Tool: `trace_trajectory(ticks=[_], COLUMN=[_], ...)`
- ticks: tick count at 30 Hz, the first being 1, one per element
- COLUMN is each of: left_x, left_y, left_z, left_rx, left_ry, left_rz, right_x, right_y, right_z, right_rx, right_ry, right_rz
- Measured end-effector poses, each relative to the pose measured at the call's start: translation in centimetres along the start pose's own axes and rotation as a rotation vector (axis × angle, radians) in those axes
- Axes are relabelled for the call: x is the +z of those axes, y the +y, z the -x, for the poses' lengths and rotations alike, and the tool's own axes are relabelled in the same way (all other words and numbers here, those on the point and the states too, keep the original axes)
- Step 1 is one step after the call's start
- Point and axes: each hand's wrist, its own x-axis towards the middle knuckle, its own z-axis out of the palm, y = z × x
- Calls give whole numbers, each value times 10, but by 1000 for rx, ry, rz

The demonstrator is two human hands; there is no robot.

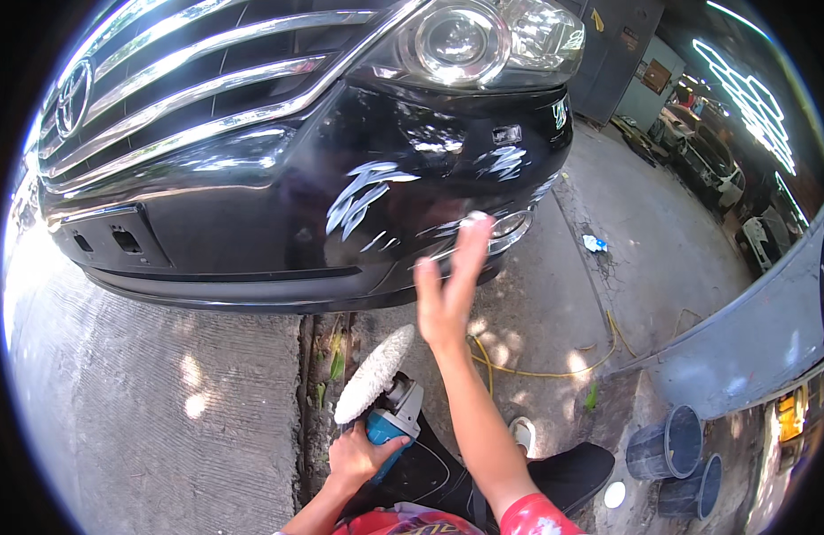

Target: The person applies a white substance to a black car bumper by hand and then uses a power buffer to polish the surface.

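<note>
Plainly, the left hand (358, 459) grips the blue polisher (396, 421) — right hand (446, 312) spread, fingers apart, near the bumper (296, 209).

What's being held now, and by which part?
The left hand grips the polisher by its blue body; the right hand holds nothing visible.

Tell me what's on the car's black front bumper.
White streaks mark the bumper in a larger patch and a smaller one to the right. The right hand hides part of the bumper's lower edge, so anything there cannot be seen.
</note>
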Motion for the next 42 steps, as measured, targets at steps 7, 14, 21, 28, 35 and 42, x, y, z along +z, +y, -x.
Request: trace_trajectory(ticks=[7, 14, 21, 28, 35, 42], left_x=[0, -4, 2, -3, -11, -2], left_y=[-8, -1, -5, -14, -20, -31], left_z=[-4, -1, -2, 2, 0, 0], left_rx=[-19, -65, -95, -91, -118, -35], left_ry=[31, -40, -37, 47, -1, 86], left_rz=[44, -8, -6, 63, 48, 47], right_x=[16, 54, 68, 69, 46, 59], right_y=[-48, -67, -104, -100, -68, -92], right_z=[22, -31, -79, -28, 16, -12], right_rx=[-214, -642, -555, -517, -401, -409], right_ry=[-403, -575, -186, -357, -561, -576], right_rz=[-103, 459, 727, 767, 597, 380])
